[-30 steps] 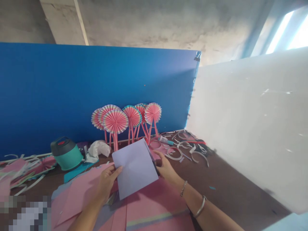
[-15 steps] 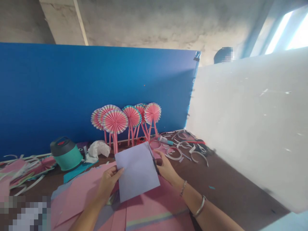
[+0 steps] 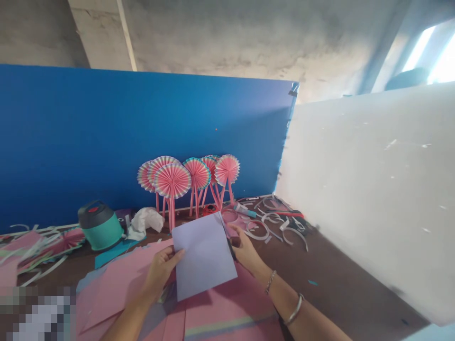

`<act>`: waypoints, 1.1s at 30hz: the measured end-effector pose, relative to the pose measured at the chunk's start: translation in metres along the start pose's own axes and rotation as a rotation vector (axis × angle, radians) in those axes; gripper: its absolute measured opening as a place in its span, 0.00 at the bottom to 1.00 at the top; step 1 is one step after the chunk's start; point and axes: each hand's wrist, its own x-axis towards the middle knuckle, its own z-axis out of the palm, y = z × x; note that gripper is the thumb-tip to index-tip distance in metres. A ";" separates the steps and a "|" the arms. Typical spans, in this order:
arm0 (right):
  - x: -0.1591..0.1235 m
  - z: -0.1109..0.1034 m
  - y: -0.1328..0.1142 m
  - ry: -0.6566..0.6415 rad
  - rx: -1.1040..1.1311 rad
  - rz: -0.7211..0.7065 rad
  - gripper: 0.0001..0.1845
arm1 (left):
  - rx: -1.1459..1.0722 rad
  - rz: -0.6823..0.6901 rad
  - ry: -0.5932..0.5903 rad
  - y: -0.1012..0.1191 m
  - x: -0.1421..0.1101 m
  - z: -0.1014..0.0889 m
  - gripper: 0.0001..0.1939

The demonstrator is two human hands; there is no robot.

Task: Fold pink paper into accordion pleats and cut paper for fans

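My left hand grips the left edge of a lilac paper sheet, thumb on top. My right hand holds the sheet's right edge with a dark-bladed pair of scissors, mostly hidden behind the fingers. A thin paper strip curls up from the sheet's far right corner. Below both hands lie overlapping pink paper sheets.
Pink paper fans on sticks stand against a blue board. A green-and-black flask and white crumpled tissue sit at left. Paper rings lie on the brown table, beside a white board.
The lilac sheet has shifted right and slightly toward me, and its tilt has eased. The whole view has dropped a little.
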 end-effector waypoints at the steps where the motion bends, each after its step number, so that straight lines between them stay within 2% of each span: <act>1: 0.000 0.000 -0.001 -0.002 0.005 0.002 0.37 | 0.004 -0.001 -0.004 -0.001 0.000 0.000 0.24; 9: -0.004 0.002 -0.008 -0.016 0.002 0.000 0.37 | 0.017 0.034 -0.017 -0.003 0.002 -0.001 0.22; 18: 0.000 0.001 -0.001 -0.010 0.036 0.004 0.37 | -0.012 0.002 -0.065 -0.004 0.001 0.000 0.22; 33: 0.002 0.003 0.000 0.023 0.077 -0.017 0.38 | -0.007 -0.011 -0.043 0.000 -0.002 0.003 0.22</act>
